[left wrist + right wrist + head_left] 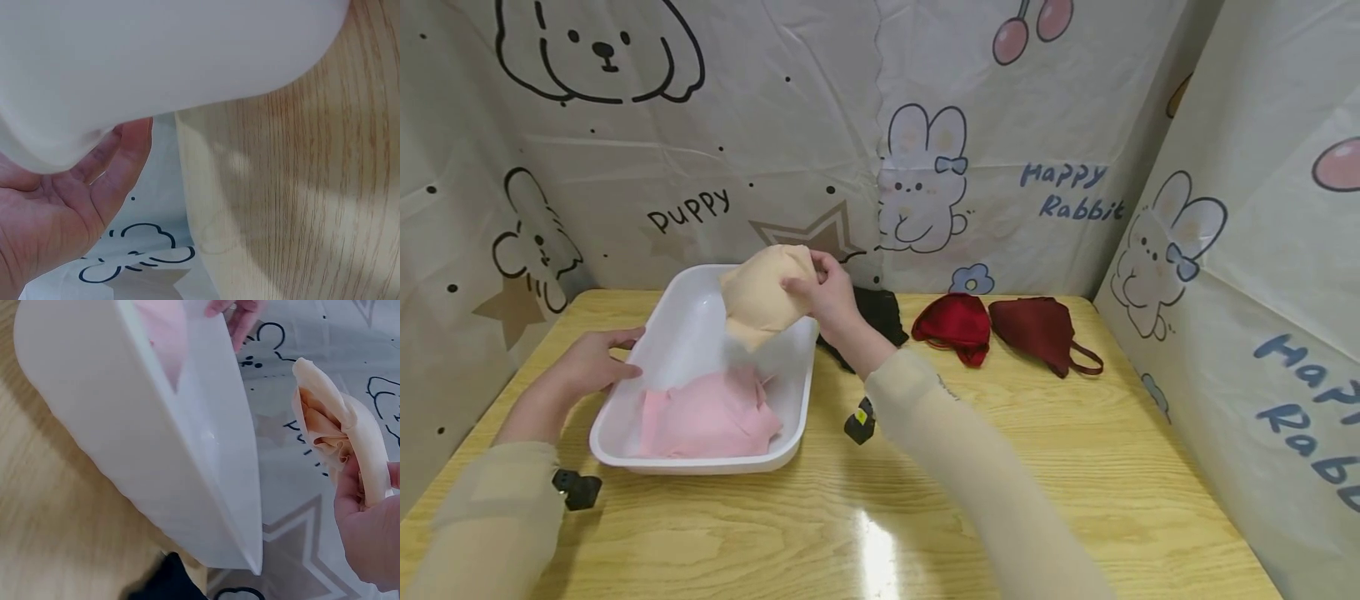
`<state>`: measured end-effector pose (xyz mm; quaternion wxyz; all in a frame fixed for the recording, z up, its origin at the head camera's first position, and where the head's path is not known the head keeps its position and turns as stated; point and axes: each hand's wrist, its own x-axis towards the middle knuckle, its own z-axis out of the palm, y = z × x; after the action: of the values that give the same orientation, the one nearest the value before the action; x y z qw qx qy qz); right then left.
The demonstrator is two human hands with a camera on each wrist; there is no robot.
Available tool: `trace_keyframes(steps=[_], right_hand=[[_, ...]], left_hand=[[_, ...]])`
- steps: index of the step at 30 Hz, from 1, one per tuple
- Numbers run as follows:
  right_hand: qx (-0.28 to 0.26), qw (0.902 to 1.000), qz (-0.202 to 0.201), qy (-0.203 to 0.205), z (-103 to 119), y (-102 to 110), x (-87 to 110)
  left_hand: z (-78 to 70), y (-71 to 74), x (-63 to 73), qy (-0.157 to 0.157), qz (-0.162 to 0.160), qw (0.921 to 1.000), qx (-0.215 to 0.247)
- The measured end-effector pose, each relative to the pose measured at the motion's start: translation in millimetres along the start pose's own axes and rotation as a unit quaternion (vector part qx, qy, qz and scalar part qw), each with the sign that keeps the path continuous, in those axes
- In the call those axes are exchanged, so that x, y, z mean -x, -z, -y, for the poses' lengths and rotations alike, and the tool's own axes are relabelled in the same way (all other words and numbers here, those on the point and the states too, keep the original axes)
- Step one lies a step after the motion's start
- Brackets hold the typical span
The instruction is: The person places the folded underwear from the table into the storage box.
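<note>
My right hand (831,296) pinches a beige folded bra (763,292) by its edge, thumb on the near face. It is held above the far part of a white plastic tray (681,325). In the right wrist view, the gathered inner side of the beige bra (350,422) shows. A pink folded bra (711,417) lies in the near part of the tray. At the tray's left side, my left hand (591,362) grips the rim, thumb over the edge. The left wrist view shows that hand's fingers (128,150) against the tray's outer side.
Right of the tray, a black garment (880,312) lies partly behind my right arm. Farther right are a shiny red folded bra (955,325) and a maroon one (1037,329) with a strap loop. A printed cloth (820,125) stands behind the wooden table (760,533).
</note>
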<state>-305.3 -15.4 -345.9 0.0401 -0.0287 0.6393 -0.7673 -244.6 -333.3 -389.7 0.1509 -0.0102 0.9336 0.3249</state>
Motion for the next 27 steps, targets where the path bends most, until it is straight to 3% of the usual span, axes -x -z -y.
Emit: trace_keyframes(steps=[8,18,27], right_hand=[[-0.019,0.9998,0.001,0.001,-18,-16,0.8],[-0.056,0.9978,-0.036,-0.004,-37,-31,-5.2],[-0.036,0.9975,-0.06,-0.006,-55,-34,-10.7]], left_hand=[[2.2,0.6,-1.9,-0.003,0.0,1.0,0.003],[5.6,1.6,-1.6,-0.008,-0.002,1.0,0.001],[6.4,0.6,-2.7,-0.014,-0.004,0.9999,0.002]])
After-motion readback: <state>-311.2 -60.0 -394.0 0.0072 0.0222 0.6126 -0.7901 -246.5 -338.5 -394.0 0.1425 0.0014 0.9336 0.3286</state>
